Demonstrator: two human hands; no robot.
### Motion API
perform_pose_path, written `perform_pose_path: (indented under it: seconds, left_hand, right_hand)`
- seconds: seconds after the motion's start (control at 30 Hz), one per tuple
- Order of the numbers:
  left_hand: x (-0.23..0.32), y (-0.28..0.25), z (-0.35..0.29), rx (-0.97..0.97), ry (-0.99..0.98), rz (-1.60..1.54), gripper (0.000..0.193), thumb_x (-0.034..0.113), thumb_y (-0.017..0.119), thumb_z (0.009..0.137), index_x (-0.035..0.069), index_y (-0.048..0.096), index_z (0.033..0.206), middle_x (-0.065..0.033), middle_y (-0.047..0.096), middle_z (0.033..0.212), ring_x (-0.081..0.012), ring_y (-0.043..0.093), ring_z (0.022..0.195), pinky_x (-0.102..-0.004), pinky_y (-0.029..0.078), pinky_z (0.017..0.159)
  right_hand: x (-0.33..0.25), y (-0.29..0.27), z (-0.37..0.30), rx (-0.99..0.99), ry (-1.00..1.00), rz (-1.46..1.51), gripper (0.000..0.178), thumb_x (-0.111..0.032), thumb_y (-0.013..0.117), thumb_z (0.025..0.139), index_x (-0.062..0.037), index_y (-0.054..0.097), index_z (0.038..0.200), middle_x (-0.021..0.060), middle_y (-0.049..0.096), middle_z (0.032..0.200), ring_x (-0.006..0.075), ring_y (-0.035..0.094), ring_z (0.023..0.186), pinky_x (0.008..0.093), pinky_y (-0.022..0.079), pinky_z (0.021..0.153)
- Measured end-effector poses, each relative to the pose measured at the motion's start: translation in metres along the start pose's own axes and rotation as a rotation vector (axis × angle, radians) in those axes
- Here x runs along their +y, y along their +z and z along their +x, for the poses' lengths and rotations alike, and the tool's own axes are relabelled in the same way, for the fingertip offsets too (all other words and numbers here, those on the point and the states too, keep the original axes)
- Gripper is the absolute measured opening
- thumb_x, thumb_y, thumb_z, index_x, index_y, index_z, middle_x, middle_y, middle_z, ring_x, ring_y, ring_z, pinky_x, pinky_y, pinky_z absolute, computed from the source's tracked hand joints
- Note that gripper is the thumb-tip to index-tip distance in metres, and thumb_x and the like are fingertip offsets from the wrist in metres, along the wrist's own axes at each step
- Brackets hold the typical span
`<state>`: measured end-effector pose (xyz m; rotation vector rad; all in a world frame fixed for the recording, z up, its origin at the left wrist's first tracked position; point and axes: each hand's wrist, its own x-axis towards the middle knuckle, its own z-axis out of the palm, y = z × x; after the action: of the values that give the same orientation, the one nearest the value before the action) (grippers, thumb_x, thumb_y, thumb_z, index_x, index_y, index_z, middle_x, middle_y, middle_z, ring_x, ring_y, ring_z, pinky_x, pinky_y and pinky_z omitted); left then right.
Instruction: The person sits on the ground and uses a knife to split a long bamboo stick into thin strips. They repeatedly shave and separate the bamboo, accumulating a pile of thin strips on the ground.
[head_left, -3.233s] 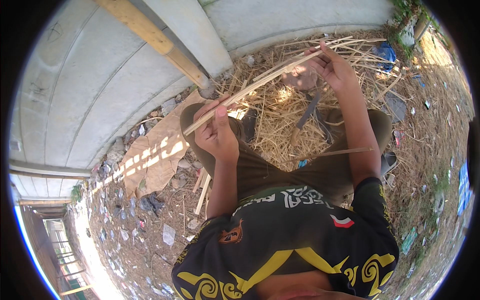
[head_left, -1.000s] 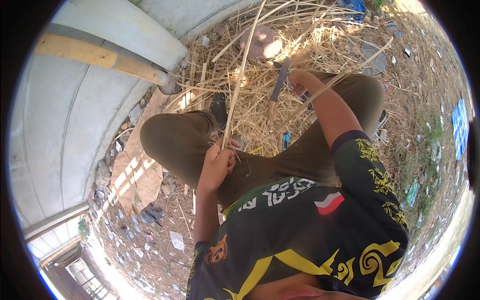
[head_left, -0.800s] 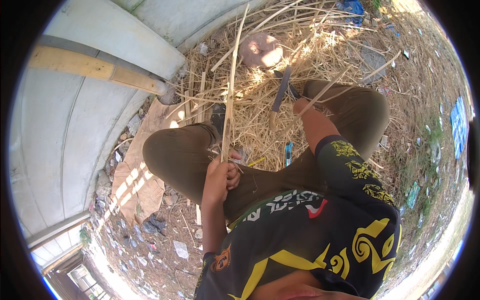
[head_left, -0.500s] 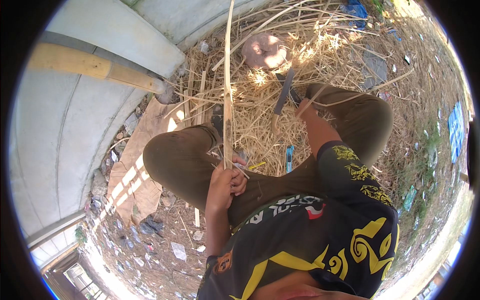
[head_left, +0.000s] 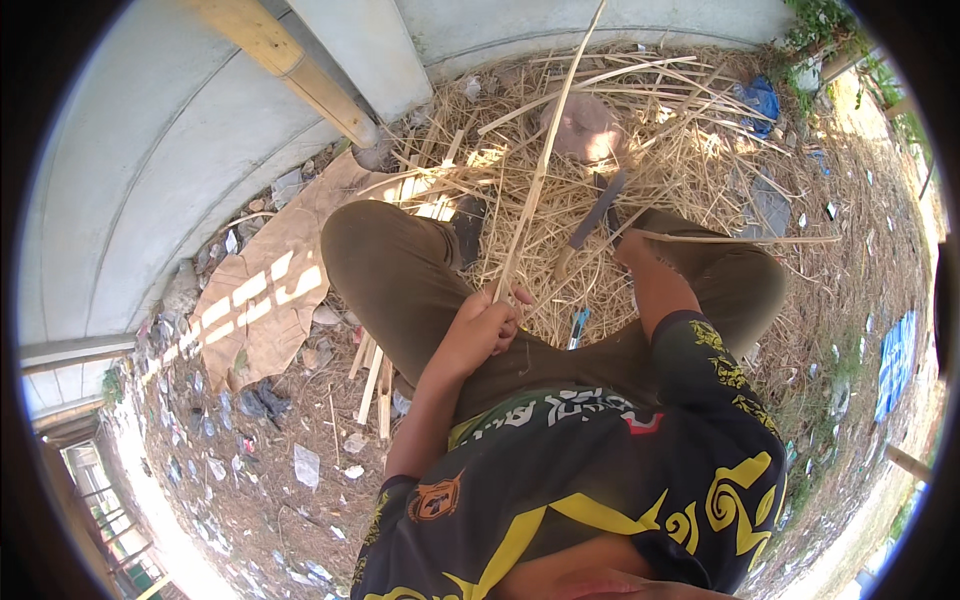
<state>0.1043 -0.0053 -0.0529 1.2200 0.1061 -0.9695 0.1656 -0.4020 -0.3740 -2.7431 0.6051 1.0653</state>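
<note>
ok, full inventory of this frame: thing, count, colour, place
bamboo strip: one, pale tan, rising from the left hand toward the wall
knife: one, dark blade, at the right hand above the right knee
straw and split strips: heap, yellow, on the ground ahead
round stone: one, pinkish, in the straw
cardboard sheet: one, brown, left of the left knee
wooden post: one, yellow, leaning on the grey wall
blue scraps: a few, right side
left hand: fingers closed on the bamboo strip
right hand: on the knife handle, grip mostly hidden
</note>
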Motion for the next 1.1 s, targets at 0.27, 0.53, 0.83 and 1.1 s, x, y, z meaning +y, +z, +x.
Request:
perform_pose_path:
  seconds: [0.27,0.53,0.83,1.1]
  left_hand:
    - [-0.001,0.006,0.003,-0.045,0.064,0.066,0.026,0.006,0.043,0.087,0.003,0.054,0.111,0.0063,0.037,0.062,-0.0040,0.031,0.048,-0.0219,0.027,0.043]
    - [-0.003,0.005,0.001,0.045,0.029,0.136,0.022,0.013,0.046,0.090,0.001,0.058,0.104,0.0047,0.040,0.063,-0.0049,0.034,0.047,-0.0225,0.029,0.042]
    - [-0.020,-0.005,0.015,-0.069,0.055,0.132,0.025,0.020,0.047,0.095,-0.002,0.059,0.102,-0.0027,0.051,0.066,-0.0099,0.044,0.050,-0.0258,0.036,0.045]
    - [-0.039,0.024,-0.023,0.195,0.529,0.542,0.023,0.011,0.051,0.097,-0.005,0.047,0.114,-0.0099,0.062,0.079,-0.0098,0.056,0.060,-0.0264,0.047,0.051]
  right_hand:
    - [-0.004,-0.034,-0.030,0.122,-0.005,0.125,0.063,-0.023,0.074,0.077,0.0016,0.057,0.133,0.0257,0.063,0.125,0.0397,0.063,0.114,0.0473,0.054,0.092]
    - [-0.003,-0.180,-0.112,0.115,-0.108,0.061,0.026,-0.008,0.066,0.072,0.0049,0.068,0.095,0.0212,0.070,0.072,0.0337,0.072,0.068,0.0429,0.058,0.061]
    - [0.037,-0.228,-0.282,0.933,-0.322,-0.133,0.019,-0.013,0.064,0.076,0.0055,0.067,0.081,0.0201,0.065,0.070,0.0405,0.064,0.060,0.0472,0.054,0.062]
    - [-0.035,-0.137,-0.425,0.266,-0.445,0.945,0.025,-0.022,0.069,0.090,-0.0019,0.058,0.081,-0.0018,0.049,0.058,0.0061,0.045,0.049,0.0254,0.035,0.045]
